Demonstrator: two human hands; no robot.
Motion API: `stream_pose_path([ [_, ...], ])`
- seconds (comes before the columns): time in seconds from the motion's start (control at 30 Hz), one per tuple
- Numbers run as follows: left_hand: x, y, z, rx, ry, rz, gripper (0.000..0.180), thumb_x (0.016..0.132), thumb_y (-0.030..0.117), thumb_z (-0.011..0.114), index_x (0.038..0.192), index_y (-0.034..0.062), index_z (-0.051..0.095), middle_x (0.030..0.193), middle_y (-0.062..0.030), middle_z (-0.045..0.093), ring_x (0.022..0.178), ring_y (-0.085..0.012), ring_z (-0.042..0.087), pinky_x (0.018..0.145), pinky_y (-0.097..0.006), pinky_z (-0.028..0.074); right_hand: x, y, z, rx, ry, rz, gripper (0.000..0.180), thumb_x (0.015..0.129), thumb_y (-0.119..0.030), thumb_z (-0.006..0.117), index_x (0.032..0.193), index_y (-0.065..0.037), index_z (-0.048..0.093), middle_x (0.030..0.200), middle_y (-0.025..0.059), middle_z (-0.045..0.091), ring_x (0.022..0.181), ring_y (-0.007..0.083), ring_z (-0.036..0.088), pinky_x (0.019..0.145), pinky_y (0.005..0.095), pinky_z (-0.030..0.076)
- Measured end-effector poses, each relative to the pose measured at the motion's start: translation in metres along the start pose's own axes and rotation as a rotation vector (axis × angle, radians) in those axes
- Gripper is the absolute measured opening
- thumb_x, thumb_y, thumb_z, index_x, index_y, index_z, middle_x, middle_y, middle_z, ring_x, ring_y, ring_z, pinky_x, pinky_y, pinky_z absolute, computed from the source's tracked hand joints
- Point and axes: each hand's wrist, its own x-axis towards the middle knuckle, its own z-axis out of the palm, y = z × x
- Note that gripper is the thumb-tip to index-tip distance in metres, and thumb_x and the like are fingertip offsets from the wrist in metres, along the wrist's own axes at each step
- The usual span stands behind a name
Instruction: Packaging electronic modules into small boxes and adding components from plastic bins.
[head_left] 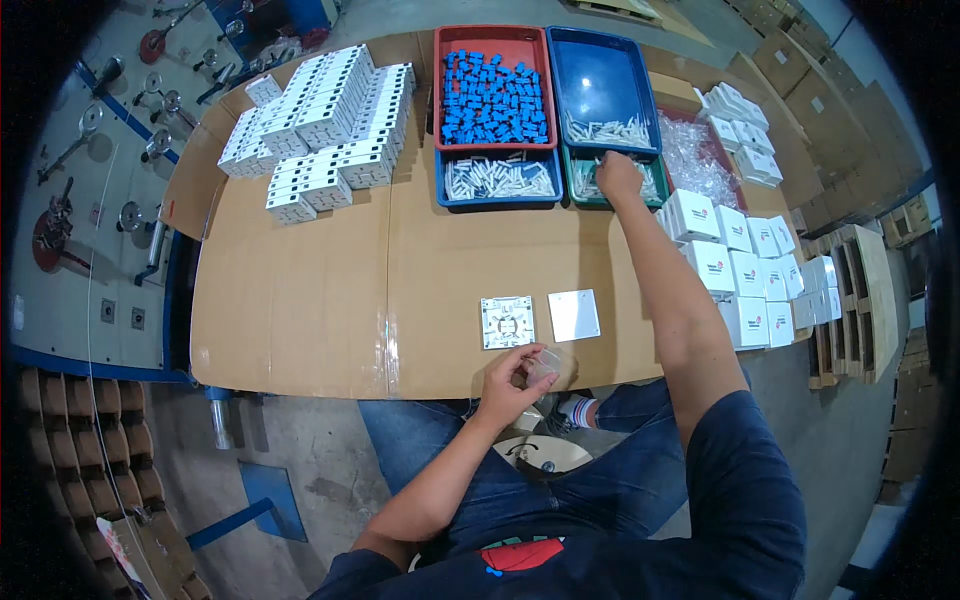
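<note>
Near the table's front edge, my left hand (512,388) is closed on a small clear plastic bag (545,367), pinched between thumb and fingers. My right hand (619,178) reaches far forward into a green tray (588,201) of small pale parts; its fingers curl downward, and their tips and anything in them are hidden. Just beyond my left hand lies a white square plate with a moulded inner frame (508,323). To the right of it rests a plain white flat square plate (574,315).
A red tray (438,90) holds blue connectors; a blue tray (443,190) holds white plugs. Another blue tray (600,75) stands behind the green one. White square units (330,105) are stacked at back left. White boxes (745,270) stand along the right, near clear plastic bags (690,150).
</note>
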Motion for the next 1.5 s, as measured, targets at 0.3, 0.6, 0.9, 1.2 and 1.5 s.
stream_pose_path([
  [0.3, 0.001, -0.002, 0.004, -0.119, 0.023, -0.08, 0.047, 0.086, 0.01, 0.084, 0.129, 0.0014, 0.066, 0.097, -0.0015, 0.065, 0.083, -0.0078, 0.061, 0.074, -0.025, 0.054, -0.035, 0.01, -0.033, 0.361, 0.223, -0.068, 0.016, 0.079, -0.016, 0.073, 0.077, -0.001, 0.068, 0.082, 0.0234, 0.07, 0.082, 0.0424, 0.07, 0.075, 0.0483, 0.055],
  [0.6, 0.011, 0.011, 0.001, 0.06, 0.086, 0.116, 0.048, 0.085, 0.01, 0.08, 0.13, 0.0039, 0.065, 0.109, -0.007, 0.064, 0.097, -0.0173, 0.063, 0.081, -0.03, 0.052, -0.201, -0.016, -0.138, 0.839, -0.377, -0.153, 0.013, 0.088, -0.01, 0.076, 0.098, -0.001, 0.074, 0.078, -0.0035, 0.065, 0.068, 0.0051, 0.053, 0.062, 0.0234, 0.044],
  [0.9, 0.004, 0.023, 0.002, 0.199, 0.038, 0.219, 0.051, 0.083, 0.012, 0.081, 0.131, 0.0028, 0.064, 0.114, -0.01, 0.063, 0.105, -0.0217, 0.063, 0.091, -0.033, 0.051, -0.296, -0.045, -0.166, 0.803, -0.693, -0.237, 0.012, 0.093, -0.009, 0.072, 0.102, -0.002, 0.074, 0.087, -0.0022, 0.062, 0.072, 0.0064, 0.049, 0.063, 0.0248, 0.04],
  [1.2, 0.003, 0.028, 0.005, 0.308, 0.056, 0.367, 0.051, 0.081, 0.015, 0.085, 0.128, 0.0048, 0.067, 0.111, -0.0105, 0.067, 0.102, -0.0255, 0.066, 0.087, -0.036, 0.054, -0.309, -0.039, -0.149, 0.938, -0.766, -0.292, 0.015, 0.098, -0.01, 0.064, 0.106, 0.001, 0.072, 0.105, 0.0064, 0.061, 0.094, 0.0158, 0.06, 0.079, 0.0297, 0.049],
  [1.5, 0.002, 0.028, 0.004, 0.286, 0.058, 0.259, 0.05, 0.083, 0.017, 0.085, 0.128, 0.0032, 0.067, 0.109, -0.01, 0.066, 0.098, -0.0228, 0.066, 0.085, -0.034, 0.054, -0.276, -0.032, -0.145, 0.862, -0.688, -0.266, 0.017, 0.101, -0.013, 0.062, 0.108, -0.001, 0.072, 0.1, 0.0042, 0.07, 0.091, 0.013, 0.061, 0.08, 0.0284, 0.049],
])
